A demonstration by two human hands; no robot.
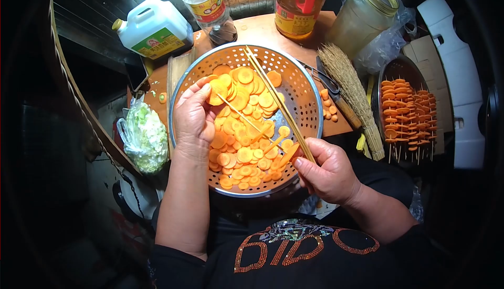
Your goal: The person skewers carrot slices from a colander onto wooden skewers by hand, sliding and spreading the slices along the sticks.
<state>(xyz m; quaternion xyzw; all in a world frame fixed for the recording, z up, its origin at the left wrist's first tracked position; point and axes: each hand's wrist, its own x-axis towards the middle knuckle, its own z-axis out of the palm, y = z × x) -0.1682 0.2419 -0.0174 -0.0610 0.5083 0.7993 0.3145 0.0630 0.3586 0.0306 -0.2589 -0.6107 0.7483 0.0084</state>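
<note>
A metal colander (317, 124) with a perforated wall holds many round carrot slices (244, 155). Over its left side, my left hand (193, 113) pinches a carrot slice (216, 93) between thumb and fingers. One thin bamboo skewer (242, 115) runs from that slice down toward my right hand, with a few slices threaded near its lower end. My right hand (331, 171), at the colander's right rim, is closed around a bundle of bamboo skewers (281, 105) pointing up and left. Its thumb lies near the threaded slices; the exact grip on the single skewer is partly hidden.
Behind the colander stand a white jug (157, 29), a clear bottle (207, 8), an oil jug (298, 11) and a large jar (365, 13). A straw brush (352, 84) and carrot pieces (328, 105) lie right, before loaded skewers (409, 113). A bag of chopped greens (145, 137) sits left.
</note>
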